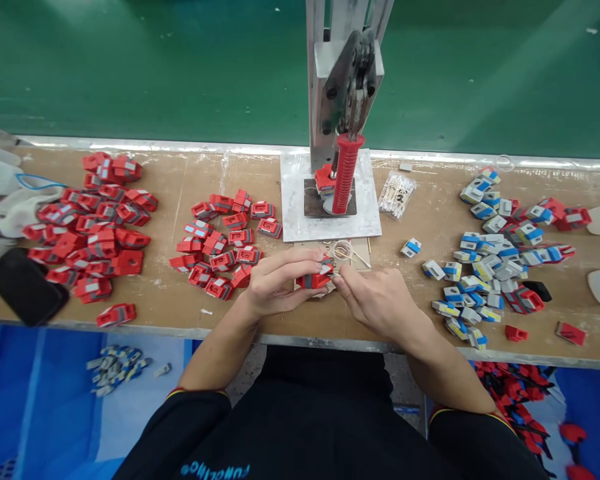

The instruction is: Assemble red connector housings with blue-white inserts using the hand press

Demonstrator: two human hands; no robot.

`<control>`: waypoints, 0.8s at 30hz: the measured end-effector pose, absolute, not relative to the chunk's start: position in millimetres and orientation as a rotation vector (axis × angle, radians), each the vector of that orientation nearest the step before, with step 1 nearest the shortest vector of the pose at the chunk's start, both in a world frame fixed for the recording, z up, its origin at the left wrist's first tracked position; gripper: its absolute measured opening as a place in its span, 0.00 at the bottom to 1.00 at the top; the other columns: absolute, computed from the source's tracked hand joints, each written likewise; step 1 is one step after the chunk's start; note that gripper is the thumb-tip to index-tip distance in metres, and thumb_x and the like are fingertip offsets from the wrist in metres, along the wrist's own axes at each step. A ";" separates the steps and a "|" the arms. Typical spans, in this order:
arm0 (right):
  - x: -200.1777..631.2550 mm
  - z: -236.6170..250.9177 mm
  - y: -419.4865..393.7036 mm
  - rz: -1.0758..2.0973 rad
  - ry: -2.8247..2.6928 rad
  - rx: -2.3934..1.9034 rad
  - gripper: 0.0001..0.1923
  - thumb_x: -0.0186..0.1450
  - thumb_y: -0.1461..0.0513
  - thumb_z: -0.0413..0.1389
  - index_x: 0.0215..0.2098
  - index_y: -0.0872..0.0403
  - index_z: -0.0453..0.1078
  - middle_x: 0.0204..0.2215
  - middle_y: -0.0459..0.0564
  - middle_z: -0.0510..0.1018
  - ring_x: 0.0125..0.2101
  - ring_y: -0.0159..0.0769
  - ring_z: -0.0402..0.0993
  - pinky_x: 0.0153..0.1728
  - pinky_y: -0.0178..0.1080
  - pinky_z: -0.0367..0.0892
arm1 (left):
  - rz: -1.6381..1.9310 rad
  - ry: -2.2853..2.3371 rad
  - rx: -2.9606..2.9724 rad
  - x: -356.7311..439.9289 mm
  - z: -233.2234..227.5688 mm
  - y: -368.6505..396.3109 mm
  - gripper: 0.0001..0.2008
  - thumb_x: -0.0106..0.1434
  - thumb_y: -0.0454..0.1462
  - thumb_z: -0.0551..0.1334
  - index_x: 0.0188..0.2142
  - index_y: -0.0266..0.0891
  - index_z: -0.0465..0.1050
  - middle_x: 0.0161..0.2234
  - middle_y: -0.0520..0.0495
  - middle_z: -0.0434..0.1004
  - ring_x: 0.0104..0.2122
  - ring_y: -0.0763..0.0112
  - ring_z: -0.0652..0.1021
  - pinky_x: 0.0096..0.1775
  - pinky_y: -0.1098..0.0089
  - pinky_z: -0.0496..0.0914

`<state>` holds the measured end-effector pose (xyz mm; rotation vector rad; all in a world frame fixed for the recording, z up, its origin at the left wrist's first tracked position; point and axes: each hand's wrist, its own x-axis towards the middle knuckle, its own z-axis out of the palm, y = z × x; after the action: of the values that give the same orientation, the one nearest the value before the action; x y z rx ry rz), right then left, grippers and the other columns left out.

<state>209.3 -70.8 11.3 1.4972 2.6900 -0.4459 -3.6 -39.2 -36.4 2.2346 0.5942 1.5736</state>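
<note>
My left hand is closed around a red toy vehicle part, just in front of the press's metal base plate. The fingers of my right hand are pinched together at the right end of that part; whatever they grip is too small to make out. Beyond my fingertips lie a small clear round dish and a thin stick. The hand press with a red handle stands at the back, another red part under it.
Red and grey parts lie in piles to the left, with a black phone beyond. A bag of cotton swabs sits right of the press. White, blue and yellow parts are heaped at right. Blue bins stand below the table edge.
</note>
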 end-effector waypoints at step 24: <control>200.3 37.4 -69.4 -0.491 2.396 1.198 0.27 0.81 0.53 0.36 0.44 0.56 0.74 0.26 0.57 0.85 0.26 0.44 0.82 0.22 0.40 0.38 | 1.156 0.523 2.227 -19.1 -23.5 -45.5 0.16 0.63 0.36 0.74 0.50 0.36 0.78 0.45 0.38 0.87 0.47 0.64 0.88 0.52 0.71 0.82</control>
<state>200.3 -69.4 37.4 1.1980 2.3963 -0.4908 -19.1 -45.5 -23.5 2.2273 0.5229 1.1564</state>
